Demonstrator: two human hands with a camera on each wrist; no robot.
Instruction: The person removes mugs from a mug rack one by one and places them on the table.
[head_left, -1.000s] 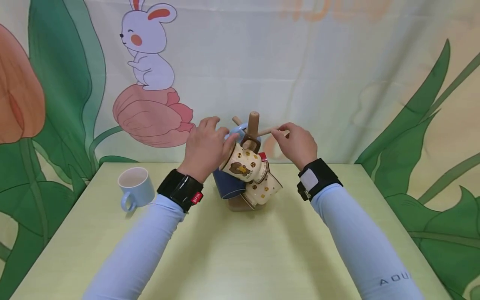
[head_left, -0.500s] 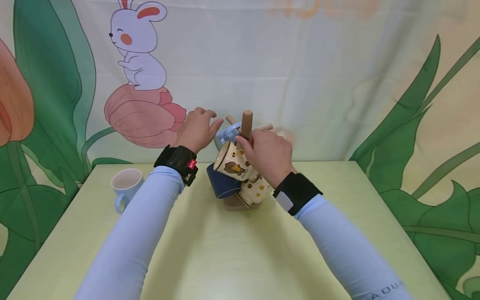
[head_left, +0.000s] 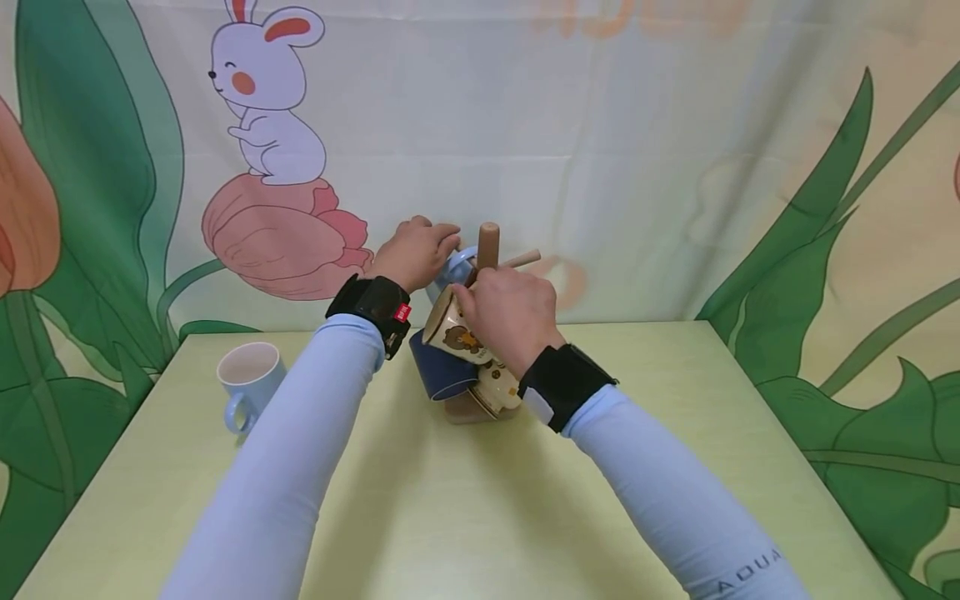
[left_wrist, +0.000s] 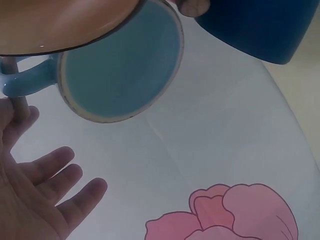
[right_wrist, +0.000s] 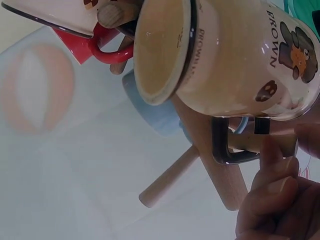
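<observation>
The bear-print cream mug (head_left: 452,333), hung tilted on the wooden mug tree (head_left: 488,243), is gripped by the right hand (head_left: 504,312) while the spread left hand (head_left: 414,252) rests by the light blue mug (right_wrist: 150,107) beyond, so lifting its handle off the peg seems required next.

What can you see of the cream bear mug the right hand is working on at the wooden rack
The cream bear mug looks like glazed ceramic, printed with a brown cartoon bear, brown dots and the word BROWN, with a dark line round its rim. It hangs tilted from a peg of the wooden rack, its dark squared handle looped over the peg and its empty mouth turned sideways. The right hand covers it from above, with fingertips at the handle and peg. A navy mug hangs beside it.
</observation>
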